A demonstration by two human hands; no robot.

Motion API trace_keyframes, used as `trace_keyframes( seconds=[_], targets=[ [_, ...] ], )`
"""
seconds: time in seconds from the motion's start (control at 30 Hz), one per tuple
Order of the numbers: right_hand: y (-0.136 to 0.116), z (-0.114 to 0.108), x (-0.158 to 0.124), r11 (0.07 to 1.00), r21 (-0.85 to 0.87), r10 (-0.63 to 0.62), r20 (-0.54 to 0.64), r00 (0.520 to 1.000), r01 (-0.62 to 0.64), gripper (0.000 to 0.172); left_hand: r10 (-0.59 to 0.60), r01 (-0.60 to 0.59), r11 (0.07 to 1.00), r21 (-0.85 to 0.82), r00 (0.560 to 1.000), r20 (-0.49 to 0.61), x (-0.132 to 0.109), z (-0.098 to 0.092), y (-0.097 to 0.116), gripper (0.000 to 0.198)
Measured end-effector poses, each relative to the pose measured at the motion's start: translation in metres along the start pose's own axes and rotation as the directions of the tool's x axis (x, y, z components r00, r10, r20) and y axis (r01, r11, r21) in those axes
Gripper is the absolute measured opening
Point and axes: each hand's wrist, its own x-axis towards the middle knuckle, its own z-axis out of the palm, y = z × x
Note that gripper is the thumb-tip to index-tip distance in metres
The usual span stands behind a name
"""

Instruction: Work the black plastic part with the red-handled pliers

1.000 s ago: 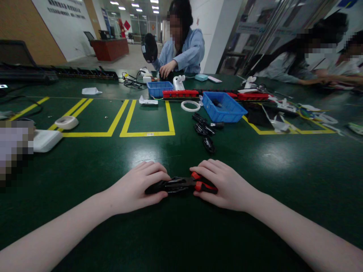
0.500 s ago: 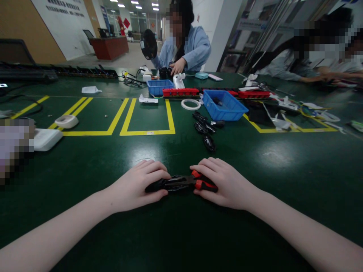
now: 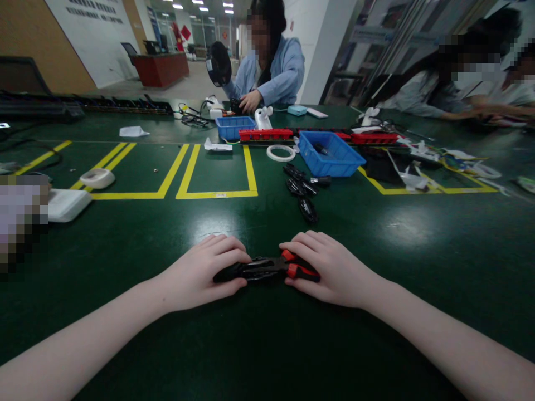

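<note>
My right hand [image 3: 324, 267] is closed round the red-and-black handles of a pair of pliers [image 3: 292, 270], low over the green table. The jaws point left and meet a shiny black bundle [image 3: 257, 268], which looks like a coiled cable. My left hand [image 3: 213, 267] grips the other end of this bundle, thumb in front and fingers behind. Whether the jaws are clamped on a part of it I cannot tell. Beyond my hands, several similar black bundles [image 3: 308, 210] lie in a loose pile.
A blue bin [image 3: 330, 167] with a dark piece inside stands behind the pile, near a white ring [image 3: 281, 153] and a smaller blue bin [image 3: 236, 128]. Red strips [image 3: 267, 135] run across the table. A co-worker [image 3: 271, 72] sits opposite; a white box [image 3: 69, 205] lies left.
My hands, the pliers and the black bundle keep practically the same position. Across the table, the co-worker's hand and arm have shifted slightly left.
</note>
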Motion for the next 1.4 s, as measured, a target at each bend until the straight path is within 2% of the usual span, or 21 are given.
trace_keyframes(
  seconds=[1.4],
  targets=[
    [-0.0009,-0.0008,0.0003,1.000,-0.007,-0.009,-0.011,1.000,0.009,0.044,-0.001,0.000,1.000,0.005,1.000,0.002,0.0001,-0.0005,0.0009,0.022]
  ],
)
